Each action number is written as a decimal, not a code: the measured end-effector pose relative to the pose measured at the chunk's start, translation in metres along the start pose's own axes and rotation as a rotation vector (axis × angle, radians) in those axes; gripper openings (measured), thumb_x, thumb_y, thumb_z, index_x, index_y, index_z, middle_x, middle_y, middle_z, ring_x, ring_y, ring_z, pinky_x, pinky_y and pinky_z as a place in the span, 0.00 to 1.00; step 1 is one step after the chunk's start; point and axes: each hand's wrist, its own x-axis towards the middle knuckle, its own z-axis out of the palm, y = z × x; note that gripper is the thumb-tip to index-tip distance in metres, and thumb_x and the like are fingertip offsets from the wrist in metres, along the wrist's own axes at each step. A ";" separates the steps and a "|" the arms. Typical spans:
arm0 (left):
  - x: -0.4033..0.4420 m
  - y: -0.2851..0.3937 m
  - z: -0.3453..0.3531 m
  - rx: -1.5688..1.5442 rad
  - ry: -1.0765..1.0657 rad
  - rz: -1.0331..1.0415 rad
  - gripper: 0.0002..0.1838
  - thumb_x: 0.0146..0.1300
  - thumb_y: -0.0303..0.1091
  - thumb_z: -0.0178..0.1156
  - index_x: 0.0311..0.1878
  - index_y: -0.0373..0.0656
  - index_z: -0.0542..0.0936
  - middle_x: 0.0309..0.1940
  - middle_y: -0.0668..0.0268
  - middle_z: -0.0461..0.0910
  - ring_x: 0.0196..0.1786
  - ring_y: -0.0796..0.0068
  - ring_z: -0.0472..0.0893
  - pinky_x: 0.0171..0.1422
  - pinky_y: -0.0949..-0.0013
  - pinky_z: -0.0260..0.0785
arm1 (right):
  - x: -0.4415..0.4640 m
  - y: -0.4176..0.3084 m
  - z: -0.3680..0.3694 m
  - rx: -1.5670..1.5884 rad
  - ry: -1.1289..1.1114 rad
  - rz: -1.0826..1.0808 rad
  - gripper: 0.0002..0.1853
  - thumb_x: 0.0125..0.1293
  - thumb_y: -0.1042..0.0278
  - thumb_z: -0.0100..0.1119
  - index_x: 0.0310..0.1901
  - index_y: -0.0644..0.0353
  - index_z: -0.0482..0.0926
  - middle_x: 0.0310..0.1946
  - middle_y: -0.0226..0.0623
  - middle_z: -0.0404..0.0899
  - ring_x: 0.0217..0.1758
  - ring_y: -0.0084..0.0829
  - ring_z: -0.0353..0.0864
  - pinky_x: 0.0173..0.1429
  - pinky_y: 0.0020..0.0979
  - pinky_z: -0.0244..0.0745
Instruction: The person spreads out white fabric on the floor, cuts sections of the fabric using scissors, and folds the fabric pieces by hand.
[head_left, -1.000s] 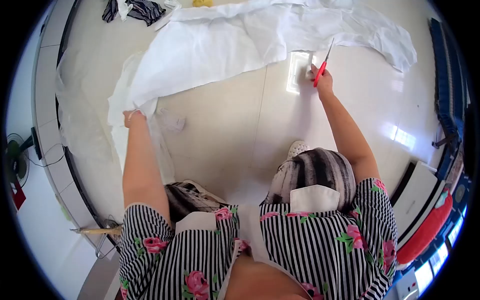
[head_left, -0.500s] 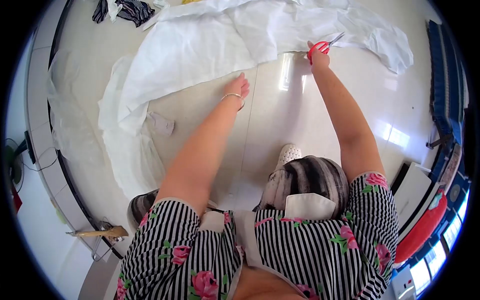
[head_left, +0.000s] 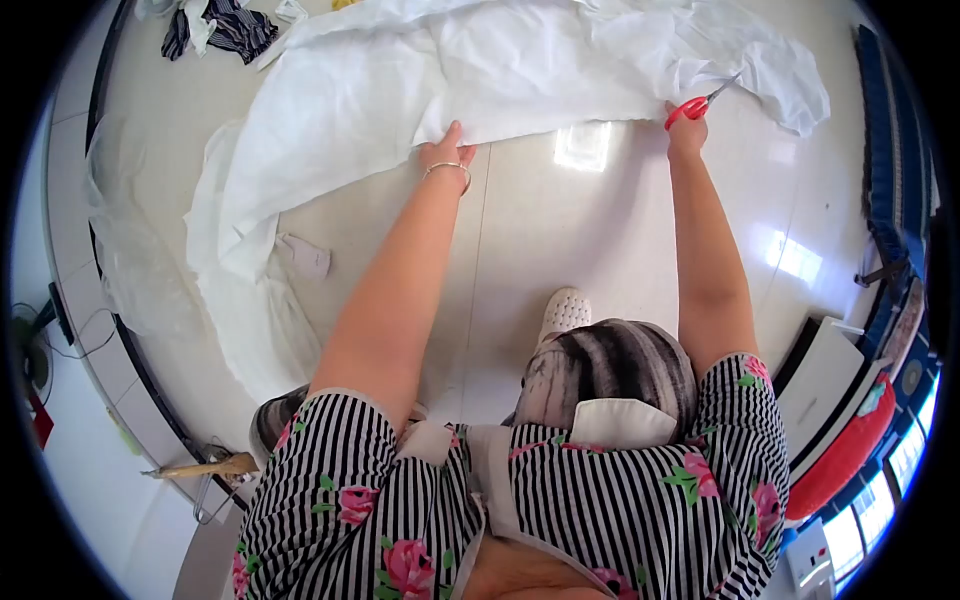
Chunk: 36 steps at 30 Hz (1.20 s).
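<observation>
A long white cloth (head_left: 350, 110) lies spread over the tiled floor, its near edge curving from the left round to the upper right. My left hand (head_left: 446, 155) is at that near edge, thumb and fingers pinching the cloth there. Red-handled scissors (head_left: 690, 108) are in my right hand (head_left: 686, 132), their blades pointing up and right over the cloth. The fingers of my right hand are also at the cloth's edge; whether they grip it is too small to tell.
Sheer white fabric (head_left: 130, 240) lies at the left. A small pale scrap (head_left: 305, 256) rests inside the cloth's curve. Striped clothing (head_left: 235, 30) is at the upper left, a wooden-handled brush (head_left: 215, 466) at the lower left, and a red cushion (head_left: 845, 455) at the right.
My left hand has let go of the cloth at the left and moved right to its middle edge. My right hand has shifted right with the scissors, whose blades now tilt more to the right.
</observation>
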 end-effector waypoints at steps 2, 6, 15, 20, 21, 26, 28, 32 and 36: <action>0.002 -0.007 -0.006 -0.013 0.039 -0.013 0.21 0.58 0.33 0.63 0.51 0.37 0.69 0.44 0.59 0.75 0.44 0.66 0.78 0.48 0.66 0.77 | -0.019 0.003 -0.020 0.125 -0.032 -0.022 0.22 0.53 0.52 0.67 0.35 0.65 0.74 0.29 0.36 0.77 0.31 0.27 0.76 0.36 0.27 0.70; 0.032 -0.033 -0.022 -0.015 -0.176 -0.120 0.21 0.57 0.33 0.65 0.49 0.38 0.68 0.41 0.60 0.75 0.39 0.65 0.79 0.44 0.65 0.77 | -0.114 -0.001 -0.053 0.316 -0.363 0.118 0.17 0.65 0.50 0.54 0.29 0.55 0.69 0.22 0.28 0.69 0.24 0.20 0.69 0.25 0.24 0.64; 0.023 -0.031 -0.016 0.114 -0.182 -0.109 0.18 0.56 0.40 0.64 0.47 0.47 0.70 0.37 0.66 0.76 0.40 0.69 0.78 0.40 0.61 0.73 | -0.257 0.035 -0.018 -0.072 -1.320 0.271 0.33 0.59 0.33 0.50 0.44 0.62 0.71 0.32 0.33 0.70 0.28 0.25 0.70 0.33 0.27 0.69; 0.029 -0.022 -0.025 -0.037 -0.149 -0.082 0.22 0.56 0.35 0.63 0.51 0.48 0.66 0.40 0.65 0.74 0.39 0.67 0.77 0.40 0.59 0.73 | -0.263 -0.012 -0.021 -0.270 -1.387 0.203 0.37 0.59 0.25 0.34 0.35 0.59 0.72 0.25 0.31 0.70 0.27 0.23 0.68 0.31 0.24 0.60; 0.027 -0.023 -0.025 -0.058 -0.167 -0.075 0.22 0.56 0.35 0.63 0.51 0.48 0.66 0.40 0.65 0.74 0.38 0.67 0.77 0.40 0.59 0.73 | -0.262 -0.008 -0.021 -0.269 -1.403 0.215 0.37 0.59 0.25 0.33 0.35 0.58 0.72 0.25 0.31 0.70 0.27 0.23 0.68 0.30 0.23 0.60; 0.016 -0.023 -0.025 -0.064 -0.117 -0.091 0.15 0.57 0.35 0.62 0.42 0.43 0.68 0.35 0.64 0.74 0.37 0.68 0.76 0.36 0.64 0.75 | -0.267 -0.003 -0.010 -0.330 -1.490 0.328 0.37 0.59 0.24 0.31 0.36 0.56 0.72 0.25 0.29 0.69 0.26 0.21 0.67 0.27 0.21 0.58; 0.021 -0.026 -0.027 -0.075 -0.156 -0.104 0.15 0.58 0.36 0.62 0.43 0.43 0.68 0.36 0.63 0.73 0.37 0.68 0.76 0.36 0.64 0.75 | -0.261 -0.003 -0.018 -0.270 -1.507 0.299 0.40 0.55 0.22 0.36 0.39 0.61 0.73 0.24 0.33 0.71 0.25 0.23 0.68 0.26 0.24 0.60; 0.018 -0.026 -0.028 -0.073 -0.139 -0.095 0.17 0.57 0.35 0.63 0.44 0.43 0.68 0.35 0.63 0.73 0.38 0.66 0.76 0.41 0.62 0.76 | -0.260 -0.001 -0.021 -0.168 -1.481 0.408 0.46 0.53 0.19 0.35 0.35 0.66 0.74 0.26 0.36 0.72 0.28 0.27 0.72 0.32 0.25 0.65; 0.015 -0.025 -0.032 -0.040 -0.194 -0.089 0.20 0.57 0.36 0.64 0.47 0.42 0.67 0.39 0.61 0.74 0.39 0.65 0.76 0.43 0.63 0.77 | -0.254 -0.006 -0.015 -0.123 -1.450 0.445 0.47 0.52 0.18 0.35 0.34 0.67 0.74 0.23 0.36 0.72 0.27 0.27 0.72 0.31 0.25 0.64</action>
